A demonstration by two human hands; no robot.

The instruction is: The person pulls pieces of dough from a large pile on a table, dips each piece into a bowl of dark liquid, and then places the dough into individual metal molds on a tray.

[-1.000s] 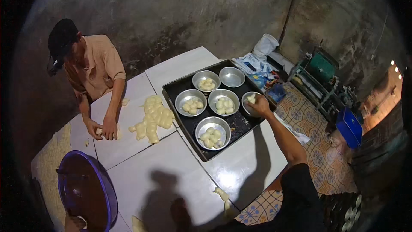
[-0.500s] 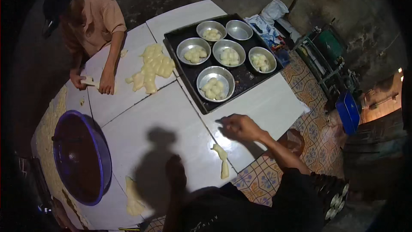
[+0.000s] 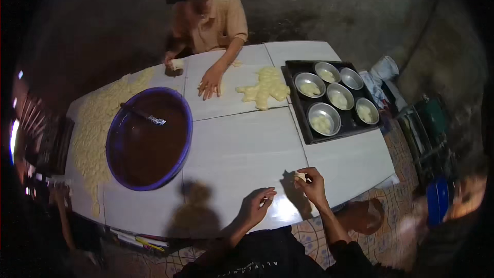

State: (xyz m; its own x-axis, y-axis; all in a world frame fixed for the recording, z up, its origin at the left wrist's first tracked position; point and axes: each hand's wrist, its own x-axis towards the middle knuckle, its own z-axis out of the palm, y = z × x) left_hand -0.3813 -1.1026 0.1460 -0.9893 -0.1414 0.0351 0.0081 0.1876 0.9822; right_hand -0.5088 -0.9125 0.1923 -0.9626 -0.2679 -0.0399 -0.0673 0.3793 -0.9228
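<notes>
My right hand (image 3: 312, 187) is closed, pinching a small pale piece of dough (image 3: 302, 176) above the table's front edge. To its left, my left hand (image 3: 255, 208) is held over the white table (image 3: 231, 149), fingers loosely curled and apart, with nothing clearly in them. Beyond my hands, a flattened, lumpy sheet of dough (image 3: 265, 88) lies near the far side. Right of that sheet, a black baking tray (image 3: 307, 133) carries several round metal tins; most contain dough balls, including the nearest tin (image 3: 324, 119). One tin (image 3: 351, 79) at the back right has no dough visible.
A big purple-rimmed basin (image 3: 189, 123) of brown filling stands at the left, a dark-handled tool in it. Many small dough pieces (image 3: 92, 139) cover the table's left end. Across the table, a co-worker (image 3: 221, 18) handles dough. Green machinery (image 3: 431, 116) and a blue crate (image 3: 438, 201) are on the right.
The view has swung left. My right hand, previously out near the tray, has come back toward me and now holds dough. My left hand has come up beside it.
</notes>
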